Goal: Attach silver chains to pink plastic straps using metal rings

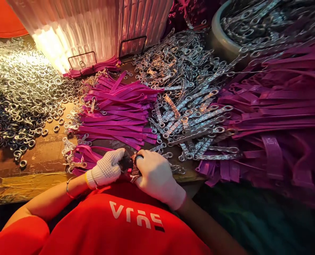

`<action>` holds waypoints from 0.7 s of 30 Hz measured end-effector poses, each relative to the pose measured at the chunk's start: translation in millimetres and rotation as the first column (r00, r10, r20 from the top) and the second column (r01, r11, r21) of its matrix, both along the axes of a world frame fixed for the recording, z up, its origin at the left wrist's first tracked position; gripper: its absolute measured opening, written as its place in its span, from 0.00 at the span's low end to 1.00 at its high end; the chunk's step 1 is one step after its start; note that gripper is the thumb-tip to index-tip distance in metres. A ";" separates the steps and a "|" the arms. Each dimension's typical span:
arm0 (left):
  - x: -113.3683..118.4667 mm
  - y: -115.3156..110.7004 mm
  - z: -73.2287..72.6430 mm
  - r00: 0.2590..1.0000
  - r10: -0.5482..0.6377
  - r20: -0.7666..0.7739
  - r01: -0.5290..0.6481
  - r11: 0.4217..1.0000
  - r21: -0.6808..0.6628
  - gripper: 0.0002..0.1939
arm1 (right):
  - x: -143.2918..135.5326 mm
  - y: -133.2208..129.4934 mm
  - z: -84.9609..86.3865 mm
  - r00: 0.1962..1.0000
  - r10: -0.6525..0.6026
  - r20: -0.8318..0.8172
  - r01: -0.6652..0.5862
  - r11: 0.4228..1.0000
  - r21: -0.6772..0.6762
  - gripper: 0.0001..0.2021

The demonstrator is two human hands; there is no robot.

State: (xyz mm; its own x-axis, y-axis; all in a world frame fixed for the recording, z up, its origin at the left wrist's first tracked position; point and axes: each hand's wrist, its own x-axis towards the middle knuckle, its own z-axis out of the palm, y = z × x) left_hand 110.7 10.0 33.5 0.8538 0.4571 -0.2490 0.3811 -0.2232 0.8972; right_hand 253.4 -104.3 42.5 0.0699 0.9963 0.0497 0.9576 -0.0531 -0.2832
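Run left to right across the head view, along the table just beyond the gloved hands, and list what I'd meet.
Heap of loose metal rings → bright magenta straps → textured metal strips with looped ends → darker purple straps.

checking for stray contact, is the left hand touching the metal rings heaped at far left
Apart: the head view shows tabletop and pink straps between the left hand and the metal rings.
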 end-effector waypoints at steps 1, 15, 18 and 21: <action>2.5 1.4 1.0 1.000 0.016 0.014 -0.015 0.998 -0.061 0.03 | -0.9 0.9 2.7 0.999 0.000 0.034 0.000 1.000 0.000 0.04; 32.6 10.4 0.2 0.992 0.079 -0.101 -0.114 0.907 -0.404 0.06 | 18.6 4.2 6.7 0.998 0.027 0.052 -0.026 0.999 -0.022 0.06; 40.3 11.4 7.8 0.986 0.121 -0.111 -0.157 0.891 -0.426 0.07 | 18.0 1.1 -0.7 0.993 -0.108 -0.047 0.104 0.992 -0.073 0.09; 53.4 19.8 8.8 0.994 0.098 -0.051 -0.108 0.950 -0.292 0.10 | 26.8 -4.8 -7.1 0.952 -0.278 -0.127 0.259 0.954 -0.150 0.10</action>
